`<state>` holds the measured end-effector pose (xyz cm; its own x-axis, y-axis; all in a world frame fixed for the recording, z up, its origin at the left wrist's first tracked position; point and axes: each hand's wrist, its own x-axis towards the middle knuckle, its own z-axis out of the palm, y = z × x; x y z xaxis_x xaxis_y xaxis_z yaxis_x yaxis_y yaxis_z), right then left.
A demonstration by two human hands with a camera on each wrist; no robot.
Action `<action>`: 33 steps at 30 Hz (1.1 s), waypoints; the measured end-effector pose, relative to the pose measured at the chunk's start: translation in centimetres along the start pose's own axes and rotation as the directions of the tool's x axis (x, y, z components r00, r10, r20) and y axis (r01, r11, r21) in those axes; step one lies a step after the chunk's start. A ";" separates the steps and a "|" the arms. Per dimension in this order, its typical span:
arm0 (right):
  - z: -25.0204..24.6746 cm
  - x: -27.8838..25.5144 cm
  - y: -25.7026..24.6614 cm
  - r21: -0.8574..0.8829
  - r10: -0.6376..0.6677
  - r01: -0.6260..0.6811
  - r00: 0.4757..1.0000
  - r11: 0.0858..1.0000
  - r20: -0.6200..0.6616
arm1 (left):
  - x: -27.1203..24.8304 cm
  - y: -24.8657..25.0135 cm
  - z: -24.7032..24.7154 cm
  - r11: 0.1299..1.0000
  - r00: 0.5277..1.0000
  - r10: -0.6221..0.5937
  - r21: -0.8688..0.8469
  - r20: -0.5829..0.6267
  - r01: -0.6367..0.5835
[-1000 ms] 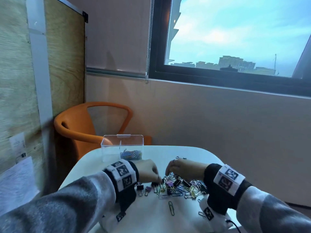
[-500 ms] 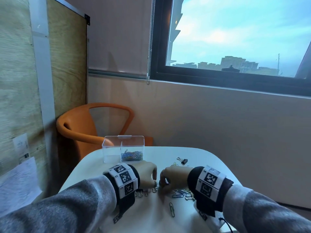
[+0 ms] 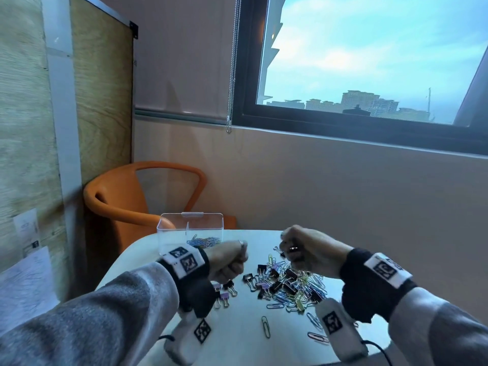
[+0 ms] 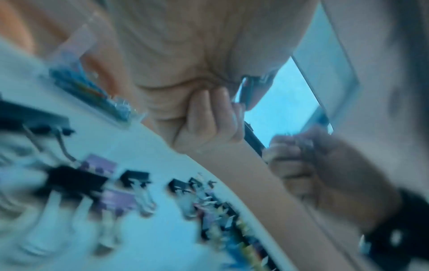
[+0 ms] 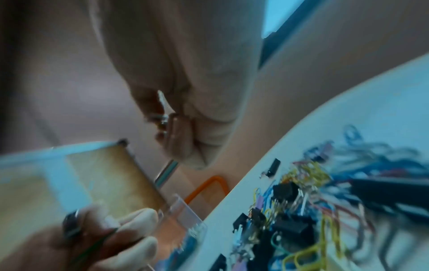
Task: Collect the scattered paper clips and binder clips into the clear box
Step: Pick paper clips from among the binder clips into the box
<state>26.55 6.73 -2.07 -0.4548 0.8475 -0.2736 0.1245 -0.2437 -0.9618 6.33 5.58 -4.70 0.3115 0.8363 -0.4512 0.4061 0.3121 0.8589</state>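
Note:
A clear box (image 3: 190,225) stands at the far left of the white table (image 3: 237,342), with coloured paper clips (image 3: 204,241) on its floor. A heap of paper clips and binder clips (image 3: 287,285) lies in the middle. My left hand (image 3: 239,260) hovers just left of the heap, fingers curled into a fist; the right wrist view shows the left hand (image 5: 116,236) pinching a thin green clip. My right hand (image 3: 290,249) is raised above the heap's far side, fist closed round metal clips (image 5: 162,110). Both wrist views are blurred.
Loose binder clips (image 3: 224,297) lie beside my left wrist. Single paper clips (image 3: 265,327) lie near the front edge. An orange chair (image 3: 118,196) stands behind the table on the left, a wall and window beyond.
Both hands were low and close together on the heap. They have lifted off it and moved apart with clips in their fists, which uncovers the heap.

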 end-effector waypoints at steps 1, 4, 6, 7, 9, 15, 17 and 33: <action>-0.7 -0.3 0.1 0.179 -0.004 0.001 1.000 0.984 0.016 | -0.4 0.3 -0.1 0.983 0.999 0.028 -0.181 0.021 -0.024; -1.6 -1.0 0.8 0.392 -0.026 0.013 0.999 0.920 0.027 | -1.0 1.1 0.3 0.870 0.989 0.137 -0.485 0.060 -0.091; -1.8 -1.2 1.4 0.345 0.014 -0.009 1.000 0.939 -0.010 | -0.9 1.2 0.8 0.851 0.986 0.148 -0.518 0.080 -0.085; -2.0 -1.3 1.9 0.262 0.042 -0.031 0.998 0.964 -0.036 | -0.8 1.2 1.1 0.856 0.987 0.131 -0.512 0.088 -0.068; -2.0 -1.3 2.8 0.007 0.081 -0.081 0.994 0.997 -0.078 | -0.5 1.2 1.8 0.889 0.991 0.083 -0.456 0.106 -0.025; 0.5 -1.5 3.3 -0.907 -0.008 -0.070 0.997 0.415 -0.081 | -1.6 0.7 3.9 0.791 0.980 0.121 0.581 0.160 -0.193; 1.3 -1.6 3.5 -0.963 0.000 -0.091 0.996 0.255 -0.094 | -1.9 0.4 4.6 0.657 0.974 0.130 0.720 0.187 -0.226; 1.8 0.8 4.1 -0.986 0.034 -0.057 0.998 0.156 -0.053 | -1.0 -0.2 5.2 0.550 0.986 0.166 0.828 0.019 -0.108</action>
<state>25.15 5.55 -6.23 -0.4033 0.8625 -0.3058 0.9151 0.3784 -0.1395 10.35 2.32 -5.71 0.3906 0.8678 -0.3071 0.9010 -0.2920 0.3208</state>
